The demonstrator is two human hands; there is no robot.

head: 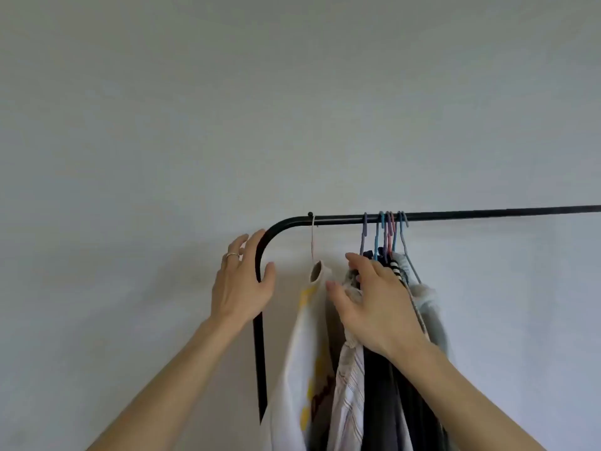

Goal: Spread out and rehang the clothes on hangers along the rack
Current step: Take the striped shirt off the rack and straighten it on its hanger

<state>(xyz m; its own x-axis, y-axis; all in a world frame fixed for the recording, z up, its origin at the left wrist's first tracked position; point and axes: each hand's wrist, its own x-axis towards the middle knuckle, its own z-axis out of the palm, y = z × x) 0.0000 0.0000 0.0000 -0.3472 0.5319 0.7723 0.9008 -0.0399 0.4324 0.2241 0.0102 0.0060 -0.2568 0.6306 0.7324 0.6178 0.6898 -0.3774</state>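
Just the one view here, a wide-angle cam on the person's head. It faces a plain wall head-on, with the rack bar crossing just below mid-frame and running off the right edge. It sits close: clothes under the bar fill the bottom middle, and both forearms come in from below, left hand and right hand up near the bar.

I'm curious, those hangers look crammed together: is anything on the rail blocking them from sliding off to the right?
Nothing visible does. Right of the bunched hangers the black rail runs bare to the picture's edge.
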